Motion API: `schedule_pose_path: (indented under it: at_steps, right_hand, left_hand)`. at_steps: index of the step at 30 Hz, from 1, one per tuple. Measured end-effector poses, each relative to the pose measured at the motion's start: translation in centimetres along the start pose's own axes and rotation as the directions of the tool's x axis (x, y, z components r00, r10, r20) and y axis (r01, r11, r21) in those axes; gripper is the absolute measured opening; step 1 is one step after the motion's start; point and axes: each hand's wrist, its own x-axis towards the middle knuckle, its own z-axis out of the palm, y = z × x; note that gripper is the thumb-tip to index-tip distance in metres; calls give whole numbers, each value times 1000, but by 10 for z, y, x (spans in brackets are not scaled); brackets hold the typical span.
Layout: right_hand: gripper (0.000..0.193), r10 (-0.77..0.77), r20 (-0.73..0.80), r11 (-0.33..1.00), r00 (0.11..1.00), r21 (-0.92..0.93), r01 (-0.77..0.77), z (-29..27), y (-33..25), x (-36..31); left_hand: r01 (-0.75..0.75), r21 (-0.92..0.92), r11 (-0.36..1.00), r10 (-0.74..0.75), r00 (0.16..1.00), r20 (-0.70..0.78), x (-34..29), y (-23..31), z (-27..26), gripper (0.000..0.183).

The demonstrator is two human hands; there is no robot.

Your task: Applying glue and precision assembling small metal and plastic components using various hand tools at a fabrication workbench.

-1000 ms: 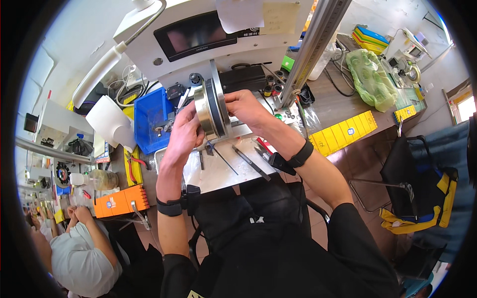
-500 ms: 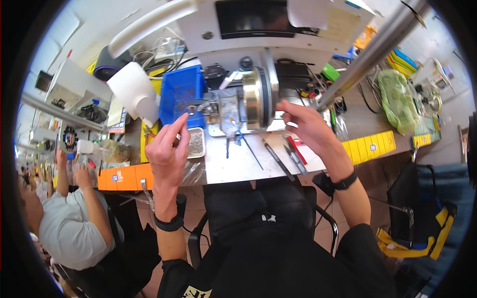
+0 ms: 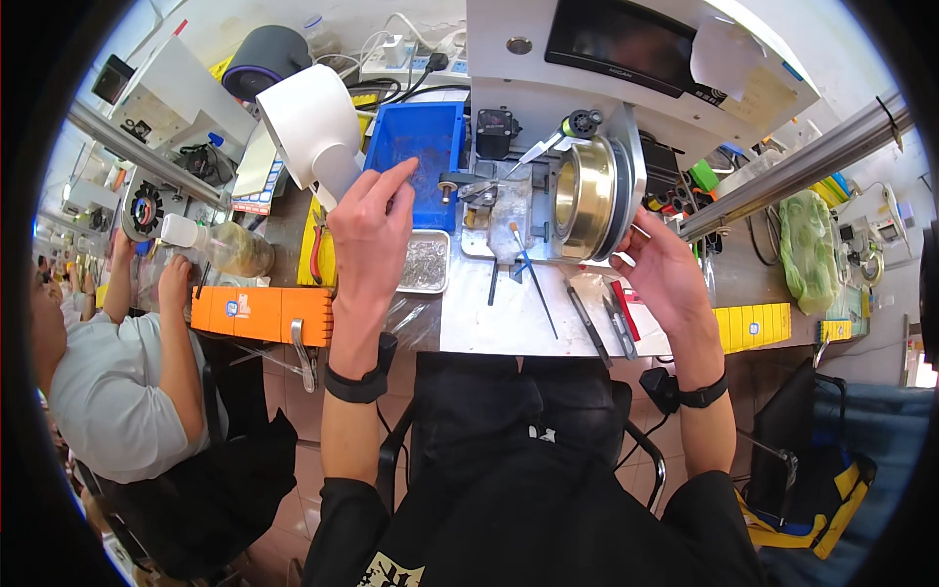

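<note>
My left hand [image 3: 374, 227] hovers over the near edge of a blue tray [image 3: 440, 217]. Its index finger points forward and its other fingers are curled; anything inside them is hidden. A brass-coloured wheel [image 3: 579, 201] with a dark rim stands upright on a bench machine. My right hand [image 3: 667, 272] is closed at the right side of that rim, thumb low and fingers partly behind it. Left of the wheel sits a metal clamp block [image 3: 512, 207], with a small arm reaching toward the blue tray. A thin blue brush [image 3: 534, 284] leans against the block.
A small white tray [image 3: 426, 262] of metal bits lies before the blue one. Tweezers [image 3: 618, 323] and a dark file [image 3: 589, 325] rest on white paper. A white fan-like device [image 3: 311, 127] stands left; a metal post [image 3: 782, 176] slants at right. A co-worker [image 3: 127, 382] sits at left.
My view has shifted, so the bench appears further right and down. My left index finger has stretched forward over the blue tray. My right hand has moved lower along the wheel's rim.
</note>
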Motion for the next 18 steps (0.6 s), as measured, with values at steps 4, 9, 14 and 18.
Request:
schedule_pose_path:
  at_steps: [4, 9, 14, 18]
  right_hand:
    - [24, -14, -7, 1000, 1000, -1, 14, 6, 2, 1]
    - [27, -54, -62, 999, 997, 2, 54, 17, 3, -7]
    - [25, -211, -197, 976, 957, 17, 219, 19, 25, -28]
    - [22, -559, -192, 829, 806, -144, 540, 32, 55, -50]
  left_hand:
    - [75, -24, 997, -76, 996, -41, 5, -3, 5, 22]
    - [0, -10, 1000, 1, 996, 90, -12, -11, 19, 18]
    - [10, -34, 999, -3, 979, 202, -32, -1, 26, 18]
    - [-60, -52, 997, 69, 978, 197, -33, 10, 34, 17]
